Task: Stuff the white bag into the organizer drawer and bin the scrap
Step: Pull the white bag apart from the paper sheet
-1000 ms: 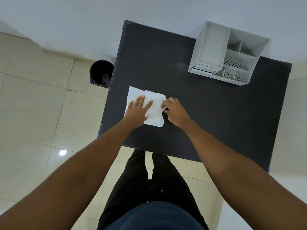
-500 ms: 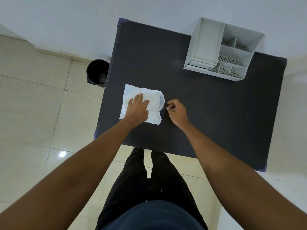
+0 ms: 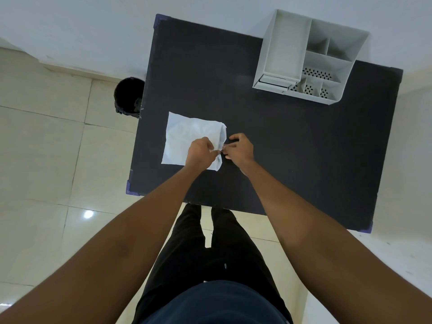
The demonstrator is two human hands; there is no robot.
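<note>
We are early on: the white bag [image 3: 187, 136] lies flat on the black table [image 3: 292, 148], both our hands pinching its right edge, left hand [image 3: 200, 154] and right hand [image 3: 239, 149] with fingers closed. The organizer [image 3: 308, 57] and its drawer [image 3: 272, 84] sit well apart, the bin [image 3: 128, 95] untouched.

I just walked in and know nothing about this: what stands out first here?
Two bare hands, left hand and right hand, meet at the right edge of a white bag lying on a black table. A white organizer stands at the table's far right; a black bin sits on the floor to its left.
</note>
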